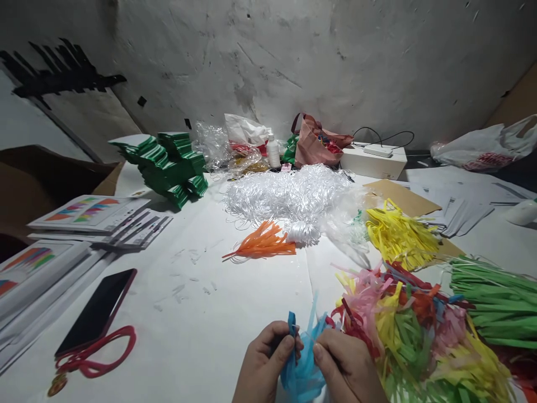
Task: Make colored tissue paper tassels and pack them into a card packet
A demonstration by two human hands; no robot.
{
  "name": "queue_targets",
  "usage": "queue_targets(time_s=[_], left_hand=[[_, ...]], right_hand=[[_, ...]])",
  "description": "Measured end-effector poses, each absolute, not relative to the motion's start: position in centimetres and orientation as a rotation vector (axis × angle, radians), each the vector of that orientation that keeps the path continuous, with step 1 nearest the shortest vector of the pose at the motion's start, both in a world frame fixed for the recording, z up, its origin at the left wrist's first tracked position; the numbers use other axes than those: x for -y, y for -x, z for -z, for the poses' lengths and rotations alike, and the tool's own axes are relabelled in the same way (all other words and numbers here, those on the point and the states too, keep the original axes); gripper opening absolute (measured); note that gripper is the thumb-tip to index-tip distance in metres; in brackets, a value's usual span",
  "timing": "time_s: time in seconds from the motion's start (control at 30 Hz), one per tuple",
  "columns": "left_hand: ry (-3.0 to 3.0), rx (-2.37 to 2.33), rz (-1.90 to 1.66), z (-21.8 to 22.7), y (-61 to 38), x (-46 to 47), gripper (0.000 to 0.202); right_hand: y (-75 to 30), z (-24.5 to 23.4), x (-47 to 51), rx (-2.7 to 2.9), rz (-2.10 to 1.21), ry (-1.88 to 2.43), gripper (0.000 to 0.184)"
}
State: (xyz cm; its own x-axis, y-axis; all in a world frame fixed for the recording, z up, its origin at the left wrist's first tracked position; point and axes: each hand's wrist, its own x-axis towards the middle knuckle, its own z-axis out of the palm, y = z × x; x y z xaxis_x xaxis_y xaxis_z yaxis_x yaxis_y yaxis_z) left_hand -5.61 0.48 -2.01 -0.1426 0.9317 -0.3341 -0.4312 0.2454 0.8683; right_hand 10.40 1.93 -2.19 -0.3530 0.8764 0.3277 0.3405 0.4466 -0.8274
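A blue tissue-paper tassel (302, 374) hangs between my two hands near the front edge of the table. My left hand (268, 358) pinches its folded, darker blue top strip between thumb and fingers. On the other side, my right hand (342, 364) is closed on the tassel's strands, its fingertips curled and partly hidden. Just right of my right hand lies a heap of multicoloured tassels (403, 324) in pink, yellow, red and green. Farther forward an orange tassel (264, 242) rests on the white table (235, 313), touching a pile of white ribbon strings (289, 196).
Left: a phone (98, 310) with a red strap, stacked printed packs (84, 215) and green folded paper stacks (170, 165). Right: green tassels (495, 302) and a yellow tassel (398, 235). Along the wall: a white bottle (273, 151), a pink bag (316, 145) and a white box (375, 162).
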Motion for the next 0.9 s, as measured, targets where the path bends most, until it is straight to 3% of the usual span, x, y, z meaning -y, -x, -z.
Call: queue_targets(time_s=[0.43,0.67,0.9], left_hand=[[-0.750,-1.150,-1.219,2.9,6.2,-0.4,0.032],[-0.972,-1.124,-1.232,2.1,5.9,-0.1,0.027],[-1.063,-1.203,-1.227,1.2,7.3,-1.3,0.024]], right_hand=[[-9.8,1.8,-2.2,1.950,-0.865,1.026,0.040],[-9.6,1.1,-2.6,1.888,-0.771,1.089,0.017],[-9.5,1.9,-3.2,2.127,-0.729,1.026,0.016]])
